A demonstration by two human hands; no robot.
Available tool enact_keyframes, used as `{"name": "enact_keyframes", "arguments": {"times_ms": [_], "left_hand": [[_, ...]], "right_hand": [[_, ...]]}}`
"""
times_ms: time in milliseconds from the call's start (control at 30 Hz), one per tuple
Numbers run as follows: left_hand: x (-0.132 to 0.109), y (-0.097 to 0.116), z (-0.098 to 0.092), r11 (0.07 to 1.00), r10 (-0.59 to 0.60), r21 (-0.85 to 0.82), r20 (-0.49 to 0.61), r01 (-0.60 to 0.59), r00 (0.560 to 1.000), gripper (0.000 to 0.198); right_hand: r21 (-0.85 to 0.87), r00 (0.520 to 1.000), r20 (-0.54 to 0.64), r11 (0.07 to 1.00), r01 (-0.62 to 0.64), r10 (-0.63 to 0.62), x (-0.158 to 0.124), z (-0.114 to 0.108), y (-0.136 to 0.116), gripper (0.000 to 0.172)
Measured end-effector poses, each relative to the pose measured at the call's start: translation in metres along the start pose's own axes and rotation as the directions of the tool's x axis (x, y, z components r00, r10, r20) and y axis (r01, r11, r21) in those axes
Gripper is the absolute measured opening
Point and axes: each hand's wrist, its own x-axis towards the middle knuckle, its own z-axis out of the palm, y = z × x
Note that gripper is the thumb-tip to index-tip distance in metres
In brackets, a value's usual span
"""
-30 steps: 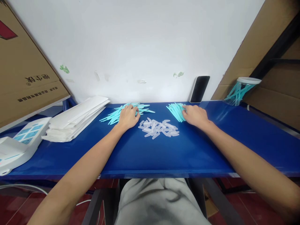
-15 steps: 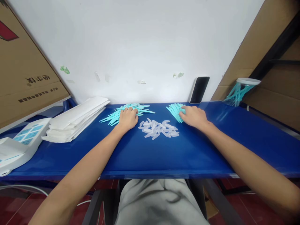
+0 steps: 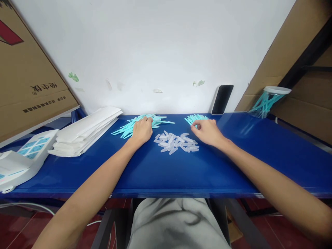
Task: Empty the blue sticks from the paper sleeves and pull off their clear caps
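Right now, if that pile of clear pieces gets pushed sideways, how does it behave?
The clear pieces are small and loosely heaped, so they would probably scatter, not move together. The blue tabletop looks glossy, so they likely slide easily. Thin and translucent, they are probably light.

On the table [image 3: 207,173] before me, my left hand [image 3: 141,130] lies on the left heap of sticks [image 3: 123,129] and my right hand [image 3: 206,131] at the right heap of sticks [image 3: 193,118], with loose caps [image 3: 173,142] between them. Stacked sleeves [image 3: 83,129] lie farther left, and a phone [image 3: 222,99] leans on the wall behind.
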Motion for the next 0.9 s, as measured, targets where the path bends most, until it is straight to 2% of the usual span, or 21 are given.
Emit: {"name": "enact_keyframes", "arguments": {"times_ms": [100, 200, 267, 367, 400, 433, 533, 633, 700, 800, 900], "left_hand": [[-0.005, 0.008, -0.004, 0.992, -0.02, -0.128, -0.043, 0.014, 0.999, 0.042], [-0.009, 0.016, -0.006, 0.929, 0.04, -0.352, -0.204, -0.111, 0.978, 0.04], [-0.012, 0.022, -0.008, 0.848, 0.112, -0.446, -0.377, -0.286, 0.919, 0.038], [-0.018, 0.036, -0.014, 0.7, 0.192, -0.482, -0.583, -0.526, 0.79, 0.029], [-0.022, 0.042, -0.016, 0.646, 0.18, -0.515, -0.615, -0.564, 0.768, 0.025], [-0.025, 0.049, -0.019, 0.584, 0.145, -0.569, -0.627, -0.578, 0.765, 0.022], [-0.035, 0.066, -0.025, 0.366, 0.025, -0.763, -0.564, -0.532, 0.826, 0.016], [-0.038, 0.073, -0.027, 0.224, 0.007, -0.858, -0.472, -0.462, 0.881, 0.016], [-0.035, 0.07, -0.025, 0.205, -0.002, -0.888, -0.421, -0.411, 0.907, 0.019], [-0.027, 0.057, -0.019, 0.253, -0.009, -0.905, -0.355, -0.341, 0.935, 0.029], [-0.02, 0.045, -0.013, 0.275, 0.037, -0.915, -0.296, -0.294, 0.955, 0.045]], "right_hand": [[0.076, 0.999, -0.038, 0.996, 0.035, -0.033, -0.004, 0.0, -0.009, 0.029], [0.201, 0.996, -0.073, 0.978, 0.056, -0.042, -0.01, -0.002, -0.02, 0.029], [0.255, 0.991, -0.108, 0.961, 0.11, -0.085, -0.016, -0.003, -0.027, 0.029], [0.26, 0.944, -0.214, 0.917, 0.304, -0.252, -0.024, -0.004, -0.037, 0.028], [0.251, 0.915, -0.26, 0.893, 0.374, -0.31, -0.026, -0.004, -0.04, 0.027], [0.246, 0.885, -0.302, 0.868, 0.432, -0.355, -0.028, -0.004, -0.043, 0.026], [0.284, 0.832, -0.377, 0.804, 0.522, -0.407, -0.03, -0.003, -0.047, 0.024], [0.349, 0.845, -0.339, 0.779, 0.521, -0.414, -0.029, -0.002, -0.045, 0.02], [0.371, 0.881, -0.266, 0.802, 0.468, -0.391, -0.027, -0.002, -0.041, 0.021], [0.385, 0.931, -0.185, 0.848, 0.365, -0.316, -0.025, -0.001, -0.036, 0.023], [0.391, 0.941, -0.173, 0.857, 0.336, -0.29, -0.022, -0.001, -0.031, 0.024]]}}
